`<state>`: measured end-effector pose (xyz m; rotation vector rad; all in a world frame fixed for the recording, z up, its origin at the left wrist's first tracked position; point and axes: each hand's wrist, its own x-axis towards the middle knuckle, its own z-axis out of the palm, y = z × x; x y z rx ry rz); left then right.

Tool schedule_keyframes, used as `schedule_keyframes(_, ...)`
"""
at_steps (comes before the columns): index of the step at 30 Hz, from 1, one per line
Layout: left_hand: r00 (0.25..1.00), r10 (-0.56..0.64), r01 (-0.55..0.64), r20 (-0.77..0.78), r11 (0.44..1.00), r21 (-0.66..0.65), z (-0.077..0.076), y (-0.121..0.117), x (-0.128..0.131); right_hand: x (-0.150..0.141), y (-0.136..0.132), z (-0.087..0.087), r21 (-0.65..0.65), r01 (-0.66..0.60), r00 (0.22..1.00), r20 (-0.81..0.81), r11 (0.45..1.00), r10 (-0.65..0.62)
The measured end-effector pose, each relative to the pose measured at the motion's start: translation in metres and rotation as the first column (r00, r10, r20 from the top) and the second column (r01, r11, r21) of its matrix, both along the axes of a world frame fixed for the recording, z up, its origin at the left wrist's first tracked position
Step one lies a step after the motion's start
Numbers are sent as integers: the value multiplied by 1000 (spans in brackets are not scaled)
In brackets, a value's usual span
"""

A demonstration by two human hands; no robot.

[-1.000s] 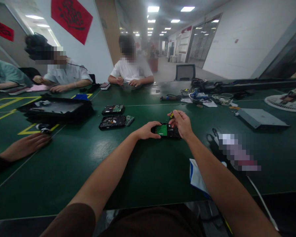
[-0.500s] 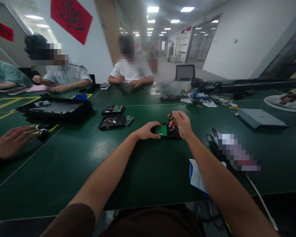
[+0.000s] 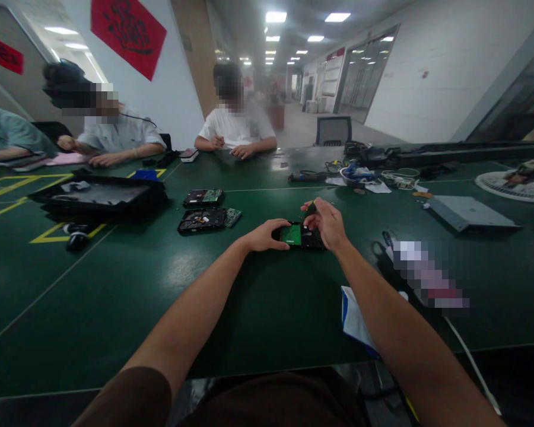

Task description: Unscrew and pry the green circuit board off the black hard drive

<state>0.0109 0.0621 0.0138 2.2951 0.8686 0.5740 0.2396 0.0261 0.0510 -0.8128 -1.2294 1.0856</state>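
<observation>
A hard drive (image 3: 312, 237) with a green circuit board (image 3: 292, 235) on its upper face lies flat on the green table. My left hand (image 3: 267, 235) grips its left end, thumb along the near edge and fingers over the far side. Above the drive's right part, my right hand (image 3: 328, 224) is closed around a small screwdriver (image 3: 311, 208) with a yellow and dark handle. Its tip is hidden by my fingers, so contact with the drive cannot be made out. Left of my hands lie two more hard drives, one farther (image 3: 203, 197) and one nearer (image 3: 202, 220), beside a loose circuit board (image 3: 233, 217).
A black tray (image 3: 100, 198) and a small black-and-white object (image 3: 77, 236) are at left. On the right are a grey metal box (image 3: 471, 212), tangled cables (image 3: 358, 173), a blurred-out item (image 3: 427, 274) and a white-and-blue packet (image 3: 356, 317). Several people (image 3: 238, 130) sit across the table.
Another person's hand at the left has gone out of view, leaving the small black-and-white object on the table. My right hand and the screwdriver have shifted slightly; my left hand stays put.
</observation>
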Motion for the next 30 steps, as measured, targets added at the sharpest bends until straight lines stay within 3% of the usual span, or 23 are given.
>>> schedule_keyframes(9,1000,-5,5,-3,1000,1,2,-1,-1,1,-1,0,30,50,997,64,998,-52)
schedule_keyframes(19,1000,-3,3,0,1000,-11,0,0,-1,0,0,2,-30,4,999,-53,1000,-6)
schedule_keyframes(25,1000,-4,4,-2,1000,7,0,-1,-1,1,0,0,13,26,998,51,1000,-27)
schedule_keyframes(30,1000,4,-4,0,1000,-2,-1,1,0,-1,1,-2,-15,51,998,34,999,-51)
